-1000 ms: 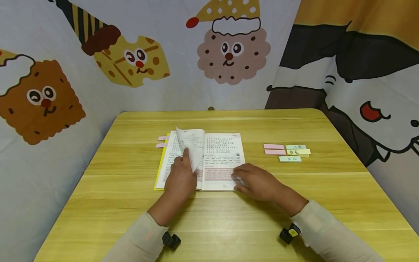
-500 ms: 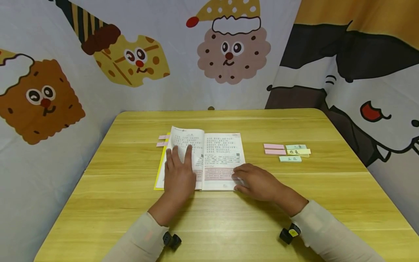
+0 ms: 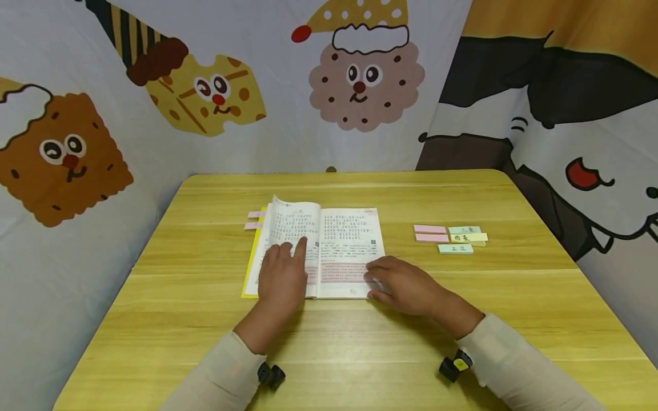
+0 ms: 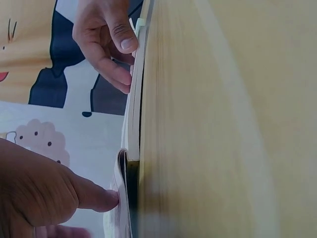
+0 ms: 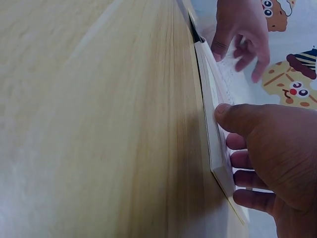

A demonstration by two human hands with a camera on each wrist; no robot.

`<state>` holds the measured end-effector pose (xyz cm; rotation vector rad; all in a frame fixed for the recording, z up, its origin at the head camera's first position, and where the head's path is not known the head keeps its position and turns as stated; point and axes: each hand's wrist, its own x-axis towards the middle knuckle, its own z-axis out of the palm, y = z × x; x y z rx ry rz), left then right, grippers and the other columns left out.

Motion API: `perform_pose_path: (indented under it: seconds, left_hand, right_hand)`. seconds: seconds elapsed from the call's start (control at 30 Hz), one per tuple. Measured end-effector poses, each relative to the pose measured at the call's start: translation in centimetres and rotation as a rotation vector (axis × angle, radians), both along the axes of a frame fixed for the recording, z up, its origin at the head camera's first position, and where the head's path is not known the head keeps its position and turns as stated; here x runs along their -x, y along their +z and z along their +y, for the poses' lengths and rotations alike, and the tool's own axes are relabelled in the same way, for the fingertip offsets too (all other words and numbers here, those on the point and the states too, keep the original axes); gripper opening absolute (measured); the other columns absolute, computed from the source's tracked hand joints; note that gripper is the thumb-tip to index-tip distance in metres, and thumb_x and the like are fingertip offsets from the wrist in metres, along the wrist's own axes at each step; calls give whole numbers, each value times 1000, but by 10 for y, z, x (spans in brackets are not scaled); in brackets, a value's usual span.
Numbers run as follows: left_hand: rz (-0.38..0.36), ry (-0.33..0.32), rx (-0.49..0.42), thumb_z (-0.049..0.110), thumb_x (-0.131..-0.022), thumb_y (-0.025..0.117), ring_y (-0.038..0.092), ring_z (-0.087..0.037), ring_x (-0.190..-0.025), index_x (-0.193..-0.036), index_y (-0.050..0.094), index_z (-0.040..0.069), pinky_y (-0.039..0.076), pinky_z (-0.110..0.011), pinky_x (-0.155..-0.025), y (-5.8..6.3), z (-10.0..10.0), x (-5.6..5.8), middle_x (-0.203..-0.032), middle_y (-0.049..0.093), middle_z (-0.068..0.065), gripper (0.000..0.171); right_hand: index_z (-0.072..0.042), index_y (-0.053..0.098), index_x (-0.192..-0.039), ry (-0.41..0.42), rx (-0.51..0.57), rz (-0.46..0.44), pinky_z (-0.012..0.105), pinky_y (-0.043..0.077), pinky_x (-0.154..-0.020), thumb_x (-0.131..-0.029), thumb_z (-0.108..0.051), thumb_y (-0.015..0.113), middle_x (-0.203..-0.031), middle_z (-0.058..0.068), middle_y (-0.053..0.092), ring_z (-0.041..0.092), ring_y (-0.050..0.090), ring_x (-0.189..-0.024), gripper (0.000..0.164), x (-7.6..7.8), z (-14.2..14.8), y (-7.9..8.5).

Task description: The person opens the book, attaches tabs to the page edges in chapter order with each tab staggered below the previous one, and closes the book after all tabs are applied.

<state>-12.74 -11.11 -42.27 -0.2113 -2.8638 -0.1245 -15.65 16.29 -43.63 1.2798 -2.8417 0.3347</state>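
An open book [image 3: 345, 228] with printed pages and a yellow cover edge lies on the table. My left hand [image 3: 284, 277] rests over its left page, index finger pointing up the page and the other fingers bent. In the left wrist view, the left thumb [image 4: 101, 198] touches the page near the spine. My right hand [image 3: 406, 285] lies on the lower right edge of the book. In the right wrist view, its thumb [image 5: 233, 113] and fingertips touch the page side, with nothing gripped. The left page's top corner stands slightly raised.
Two pink sticky tabs [image 3: 254, 226] stick out of the book's left side. Right of the book, pink strips [image 3: 430, 238], green strips [image 3: 455, 249] and a yellow strip [image 3: 469, 238] with handwriting lie on the wooden table [image 3: 360, 354]. A cartoon-printed cloth [image 3: 288, 148] hangs behind.
The lifted page has come down flatter onto the left side. My left hand spread its fingers over it, then drew them back with the index finger extended. The right hand stays put.
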Motion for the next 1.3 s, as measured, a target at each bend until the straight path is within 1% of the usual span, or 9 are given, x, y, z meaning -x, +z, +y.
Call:
perform_pose_path:
  seconds: [0.07, 0.17, 0.27, 0.4, 0.57, 0.73, 0.9, 1.0, 1.3]
  left_hand:
    - [-24, -8, 7, 18, -75, 77, 50, -32, -94, -131, 48, 8, 41, -44, -85, 0, 0, -1, -103, 57, -15, 64]
    - [-43, -9, 19, 19, -77, 76, 52, -29, -84, -117, 54, 7, 43, -41, -73, -1, 0, -1, -91, 60, -11, 48]
    - [-53, -11, 20, 19, -78, 74, 52, -28, -80, -106, 57, 8, 43, -40, -68, -1, 1, -1, -84, 61, -9, 35]
    - [-75, -6, 10, 19, -81, 71, 52, -27, -77, -103, 58, 8, 44, -39, -64, 0, 1, -1, -83, 60, -8, 28]
    - [-115, 20, 1, 21, -83, 69, 52, -26, -77, -102, 59, 9, 44, -39, -55, 0, 2, 0, -84, 58, -8, 24]
    - [-161, 26, 13, 24, -85, 68, 53, -25, -76, -106, 60, 9, 43, -38, -51, -1, 1, 0, -86, 59, -7, 27]
    - [-175, 29, 29, 25, -86, 67, 53, -25, -75, -107, 60, 9, 43, -38, -50, -1, 1, 0, -85, 59, -7, 27]
    - [-183, 31, 32, 25, -86, 66, 53, -25, -74, -107, 59, 9, 43, -38, -51, 0, 1, 0, -85, 59, -7, 27]
    - [-204, 36, 27, 24, -87, 66, 53, -26, -73, -104, 60, 9, 43, -40, -50, 3, 3, -1, -83, 59, -7, 24]
  right_hand:
    - [-15, 63, -116, -1, -1, 0, 34, 38, -97, -89, -42, 61, -125, 0, 55, 15, 48, -116, 39, 0, 0, 0]
    - [-15, 64, -116, -2, 2, -2, 33, 39, -96, -89, -41, 61, -124, 0, 56, 15, 48, -115, 38, 1, 1, 0]
    - [-14, 65, -114, -6, 22, -16, 34, 40, -95, -89, -39, 61, -122, -1, 57, 14, 49, -114, 35, 2, 2, 1]
    - [-16, 66, -111, -37, 55, -9, 35, 41, -94, -90, -36, 61, -117, -4, 59, 15, 50, -113, 29, 4, 8, 1]
    - [-13, 66, -109, -140, 118, 89, 39, 41, -92, -91, -27, 61, -110, -2, 62, 19, 53, -109, 23, 14, 26, -1]
    - [-9, 67, -104, -250, 197, 186, 41, 40, -91, -89, -20, 64, -103, 2, 65, 23, 54, -105, 18, 27, 51, -4]
    - [-7, 68, -103, -346, 180, 246, 46, 35, -98, -87, -19, 67, -103, 6, 65, 27, 55, -104, 20, 38, 73, -9]
    - [-7, 68, -104, -366, 167, 254, 46, 35, -97, -86, -18, 67, -103, 6, 65, 28, 55, -102, 21, 40, 81, -11]
    - [-4, 68, -104, -394, 137, 268, 45, 44, -83, -85, -15, 69, -98, 10, 66, 32, 55, -97, 22, 43, 97, -10]
